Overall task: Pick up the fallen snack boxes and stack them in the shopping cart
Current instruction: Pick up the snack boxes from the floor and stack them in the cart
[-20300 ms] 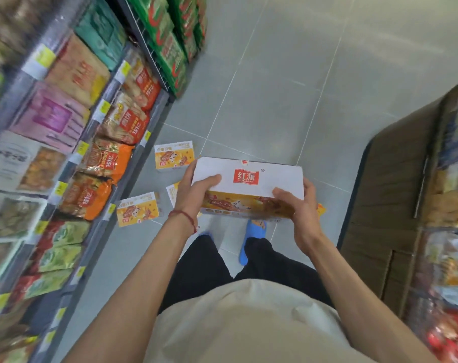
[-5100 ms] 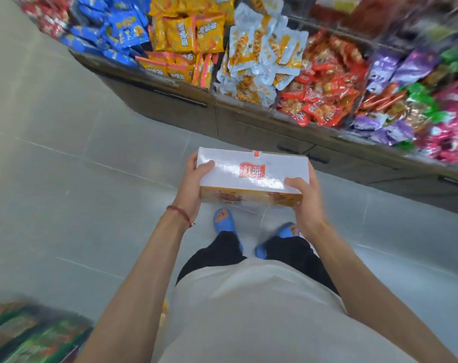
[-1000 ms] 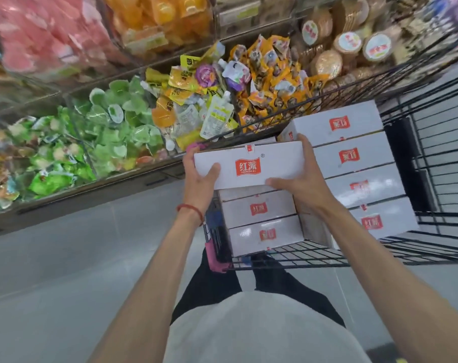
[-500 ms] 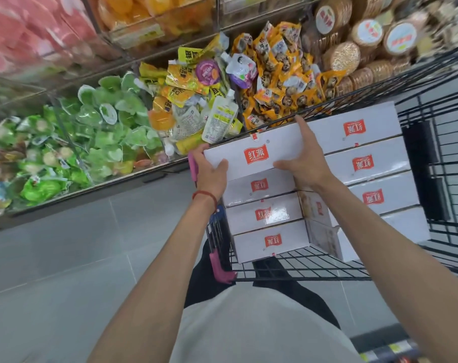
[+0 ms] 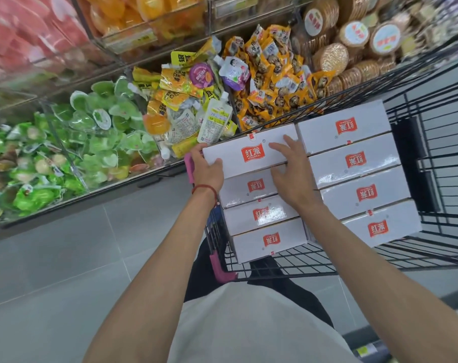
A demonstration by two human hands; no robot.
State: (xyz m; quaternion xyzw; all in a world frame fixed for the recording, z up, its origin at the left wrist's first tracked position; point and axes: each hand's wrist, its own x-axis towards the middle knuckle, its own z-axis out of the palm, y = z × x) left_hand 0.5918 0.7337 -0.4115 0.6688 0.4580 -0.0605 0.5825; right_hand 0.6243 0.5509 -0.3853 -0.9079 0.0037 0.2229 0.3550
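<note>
A white snack box (image 5: 238,163) with a red logo lies at the far end of the left row of boxes in the black wire shopping cart (image 5: 437,142). My left hand (image 5: 209,171) grips the box's left end, thumb on its top face. On the box's right half my right hand (image 5: 293,176) rests with fingers spread flat. Three like boxes (image 5: 259,213) lie nearer to me in that row. A second row of several boxes (image 5: 359,163) fills the cart to the right.
Open bins of wrapped sweets (image 5: 191,100), green jelly cups (image 5: 73,137) and round biscuit packs (image 5: 353,35) run along the far side of the cart. The cart's pink handle (image 5: 189,167) is by my left hand. Grey tiled floor (image 5: 65,271) lies to the left.
The box has come down from above the cart onto the left row. My right hand has slid from the box's right end onto its top face.
</note>
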